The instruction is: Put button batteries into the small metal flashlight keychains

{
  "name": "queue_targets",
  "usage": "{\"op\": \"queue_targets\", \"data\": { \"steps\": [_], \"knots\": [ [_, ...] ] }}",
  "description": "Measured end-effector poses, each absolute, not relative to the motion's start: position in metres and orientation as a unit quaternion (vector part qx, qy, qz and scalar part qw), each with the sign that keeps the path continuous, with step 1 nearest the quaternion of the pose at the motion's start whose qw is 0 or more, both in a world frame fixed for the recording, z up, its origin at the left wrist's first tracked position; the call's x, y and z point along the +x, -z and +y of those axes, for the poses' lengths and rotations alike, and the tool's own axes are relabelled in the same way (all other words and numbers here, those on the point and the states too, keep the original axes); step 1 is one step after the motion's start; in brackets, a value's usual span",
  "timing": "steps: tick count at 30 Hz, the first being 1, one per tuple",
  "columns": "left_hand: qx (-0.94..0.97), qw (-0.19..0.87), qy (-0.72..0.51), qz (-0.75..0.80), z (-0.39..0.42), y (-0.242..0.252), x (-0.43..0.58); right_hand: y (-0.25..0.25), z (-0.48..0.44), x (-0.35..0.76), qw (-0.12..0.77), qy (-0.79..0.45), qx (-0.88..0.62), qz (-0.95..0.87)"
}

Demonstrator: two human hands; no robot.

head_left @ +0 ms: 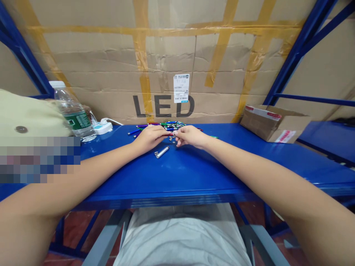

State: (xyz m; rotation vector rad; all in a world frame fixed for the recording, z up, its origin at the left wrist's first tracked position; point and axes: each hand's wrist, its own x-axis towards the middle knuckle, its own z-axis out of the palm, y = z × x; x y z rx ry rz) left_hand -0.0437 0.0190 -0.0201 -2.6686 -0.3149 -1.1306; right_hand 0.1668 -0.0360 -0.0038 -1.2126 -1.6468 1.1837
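My left hand (152,139) is closed round a thin red pen-like tube (168,134) that lies level above the blue table. At the tube's right end, my right hand (191,136) pinches with thumb and finger; the small part between those fingertips is too small to tell. Behind both hands lies a pile of shiny coloured tubes (177,125), blue, green, red and purple. Several small round pieces (173,142) rest on the table just below my fingers. Nearer to me is a silver cylinder (162,152) with a short piece beside its left end.
A clear bottle (76,114) with a green label, a white power strip (103,128) and a pale cloth bag (30,114) are at the left of the blue table (177,177). An open cardboard box (273,123) stands at the right. Large cardboard (111,81) closes off the back.
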Motion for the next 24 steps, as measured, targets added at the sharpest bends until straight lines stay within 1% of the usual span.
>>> {"op": "queue_targets", "data": {
  "steps": [1,3,5,6,8,12,13,15,17,20,22,24],
  "knots": [
    [-0.909,0.136,0.381,-0.102,0.019,0.019,-0.045,0.003,-0.037,0.166,0.379,-0.510,-0.467,-0.615],
    [-0.906,0.159,0.377,-0.104,0.018,0.017,-0.045,0.002,-0.038,0.165,0.378,-0.558,-0.458,-0.579],
    [-0.911,0.137,0.374,-0.112,0.019,0.016,-0.044,0.001,-0.038,0.164,0.376,-0.551,-0.465,-0.583],
    [-0.913,0.113,0.374,-0.120,0.020,0.016,-0.043,0.001,-0.037,0.164,0.373,-0.526,-0.472,-0.601],
    [-0.913,0.055,0.376,-0.146,0.023,0.017,-0.040,0.002,-0.034,0.166,0.359,-0.420,-0.495,-0.670],
    [-0.907,-0.025,0.373,-0.193,0.027,0.020,-0.038,0.003,-0.028,0.175,0.284,-0.083,-0.477,-0.828],
    [-0.908,-0.038,0.369,-0.197,0.027,0.021,-0.038,0.002,-0.027,0.177,0.258,-0.027,-0.464,-0.847],
    [-0.909,-0.055,0.362,-0.198,0.026,0.021,-0.038,0.000,-0.028,0.181,0.211,0.029,-0.456,-0.864],
    [-0.912,-0.057,0.360,-0.190,0.025,0.021,-0.039,-0.002,-0.030,0.182,0.179,0.051,-0.463,-0.866],
    [-0.919,-0.035,0.359,-0.159,0.022,0.021,-0.040,-0.002,-0.034,0.181,0.174,0.054,-0.450,-0.874],
    [-0.924,-0.018,0.358,-0.135,0.021,0.022,-0.041,-0.001,-0.036,0.180,0.191,0.019,-0.428,-0.883],
    [-0.924,0.001,0.363,-0.120,0.019,0.022,-0.042,0.002,-0.038,0.178,0.221,-0.057,-0.418,-0.879]
  ]
}}
